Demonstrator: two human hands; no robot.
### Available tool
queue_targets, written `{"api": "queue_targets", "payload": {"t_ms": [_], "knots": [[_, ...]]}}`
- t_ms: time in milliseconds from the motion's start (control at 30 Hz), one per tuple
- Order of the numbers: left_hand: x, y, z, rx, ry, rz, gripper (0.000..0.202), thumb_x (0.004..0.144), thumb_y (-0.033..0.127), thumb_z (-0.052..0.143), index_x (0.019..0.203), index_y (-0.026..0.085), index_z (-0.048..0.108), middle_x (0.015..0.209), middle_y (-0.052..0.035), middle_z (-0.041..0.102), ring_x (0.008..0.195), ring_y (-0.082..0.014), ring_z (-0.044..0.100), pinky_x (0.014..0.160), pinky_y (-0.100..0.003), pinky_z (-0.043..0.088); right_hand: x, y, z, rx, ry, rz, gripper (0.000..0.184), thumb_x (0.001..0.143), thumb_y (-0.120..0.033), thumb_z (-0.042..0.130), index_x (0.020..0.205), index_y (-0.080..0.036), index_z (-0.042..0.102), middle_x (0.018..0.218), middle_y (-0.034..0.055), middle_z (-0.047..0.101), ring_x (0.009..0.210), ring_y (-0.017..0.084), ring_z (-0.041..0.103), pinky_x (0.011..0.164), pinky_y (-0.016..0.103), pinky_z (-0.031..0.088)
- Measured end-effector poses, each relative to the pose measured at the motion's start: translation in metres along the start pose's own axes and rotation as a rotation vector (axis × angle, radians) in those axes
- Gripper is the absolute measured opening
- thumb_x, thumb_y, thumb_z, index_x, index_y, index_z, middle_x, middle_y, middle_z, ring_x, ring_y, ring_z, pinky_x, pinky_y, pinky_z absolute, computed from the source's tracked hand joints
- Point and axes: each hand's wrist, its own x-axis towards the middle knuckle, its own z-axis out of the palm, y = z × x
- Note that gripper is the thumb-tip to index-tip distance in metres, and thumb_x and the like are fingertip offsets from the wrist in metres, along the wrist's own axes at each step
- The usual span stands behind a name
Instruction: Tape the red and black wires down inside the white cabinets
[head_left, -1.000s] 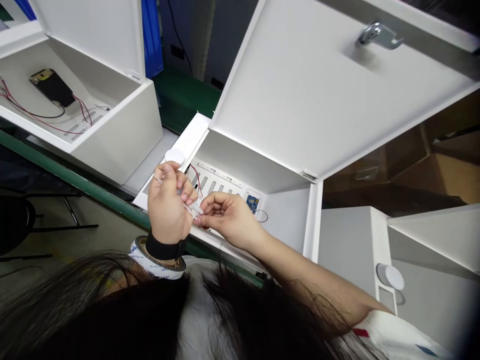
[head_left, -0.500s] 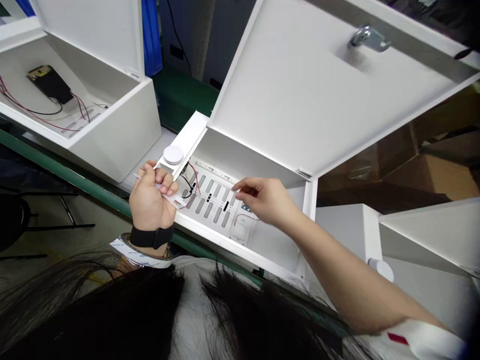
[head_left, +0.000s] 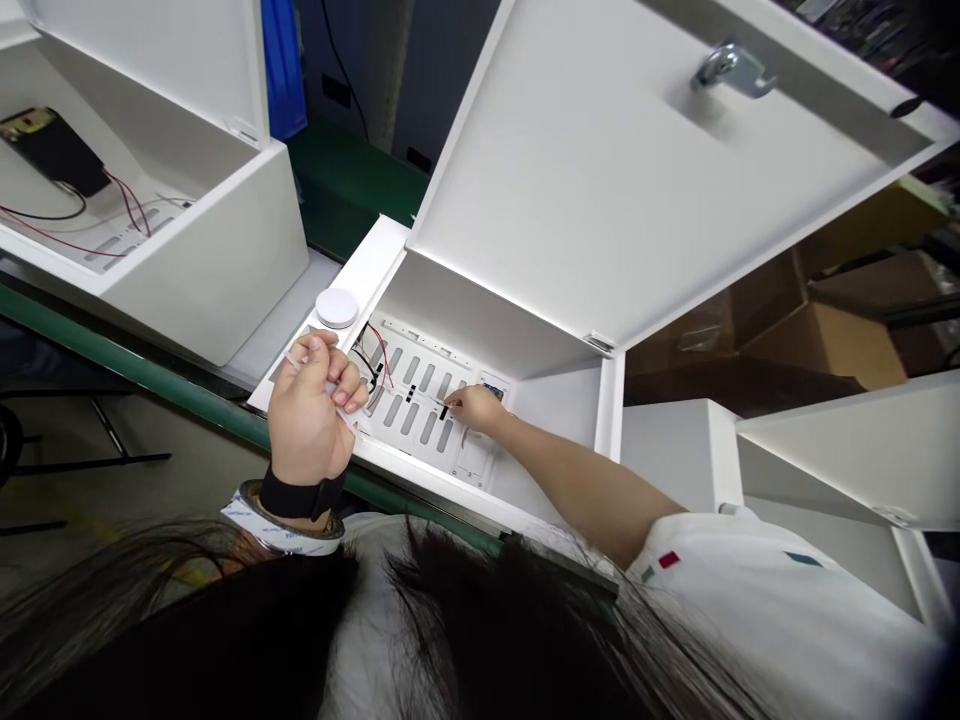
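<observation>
An open white metal box lies in front of me with its lid raised. My left hand hovers over the box's near left edge, fingers closed on a bundle of thin white cable ties. A roll of tape rings that wrist below a black band. My right hand reaches inside the box, fingertips pinched on a thin white tie at the slotted floor panel. Red and black wires lie at the panel's left end. A small blue circuit board sits just past my right hand.
A white round knob sits on the box's left rim. A second open white box with a black module and wires stands at the left. More white boxes and cardboard cartons are at the right. A green bench edge runs below.
My right hand left my left hand and went down into the box to the slotted panel. My left hand stayed near the box's edge with the ties.
</observation>
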Motion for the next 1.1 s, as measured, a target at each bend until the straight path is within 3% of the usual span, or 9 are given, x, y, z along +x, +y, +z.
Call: {"api": "queue_targets", "payload": {"t_ms": [167,333,633,767,933,1100], "knots": [[0.002,-0.001,-0.001,0.014,-0.008,-0.001,0.013,0.094,0.024,0.047,0.084,0.017,0.052,0.062,0.0049,0.031,0.044,-0.0046,0.028,0.04,-0.016,0.025,-0.002,0.003,0.009,-0.299,-0.084,-0.136,0.033,0.089,-0.018,0.049,0.113,-0.021,0.072,0.101,0.0108,0.072,0.095,0.024,0.065,0.078,0.028,0.045],[0.002,0.0,-0.001,0.022,-0.008,-0.029,0.012,0.093,0.024,0.049,0.083,0.018,0.053,0.063,0.0049,0.031,0.044,-0.0047,0.028,0.039,-0.017,0.025,-0.001,0.0,0.011,-0.405,-0.114,-0.164,0.04,0.088,-0.01,0.045,0.119,-0.019,0.068,0.103,0.0135,0.071,0.098,0.026,0.065,0.079,0.03,0.046],[0.003,-0.002,0.001,0.05,-0.021,-0.017,0.012,0.094,0.025,0.047,0.085,0.018,0.052,0.063,0.0047,0.03,0.045,-0.005,0.027,0.04,-0.016,0.026,0.001,0.0,0.015,-0.409,-0.118,-0.176,0.03,0.086,-0.008,0.046,0.101,-0.01,0.072,0.097,0.0152,0.07,0.093,0.025,0.065,0.076,0.027,0.046],[0.002,-0.001,0.003,0.061,-0.009,-0.027,0.013,0.095,0.024,0.045,0.085,0.018,0.052,0.063,0.0046,0.029,0.045,-0.0051,0.026,0.04,-0.017,0.025,0.001,0.002,0.015,-0.374,-0.114,-0.171,0.034,0.087,-0.009,0.046,0.11,-0.013,0.071,0.099,0.0138,0.071,0.096,0.024,0.065,0.079,0.027,0.046],[0.001,0.002,0.003,0.061,-0.002,-0.039,0.014,0.095,0.024,0.044,0.084,0.018,0.052,0.063,0.0045,0.029,0.045,-0.0053,0.026,0.04,-0.017,0.025,0.0,0.008,0.013,-0.257,-0.059,-0.073,0.04,0.092,-0.014,0.044,0.126,-0.021,0.064,0.115,0.0101,0.068,0.104,0.021,0.063,0.087,0.024,0.044],[0.002,0.001,0.0,0.055,-0.021,-0.036,0.013,0.094,0.024,0.046,0.084,0.018,0.052,0.063,0.0045,0.03,0.045,-0.0053,0.026,0.041,-0.017,0.025,-0.003,0.014,0.011,-0.265,-0.087,-0.146,0.041,0.093,-0.014,0.045,0.129,-0.025,0.062,0.113,0.0084,0.069,0.104,0.022,0.063,0.09,0.025,0.042]]}}
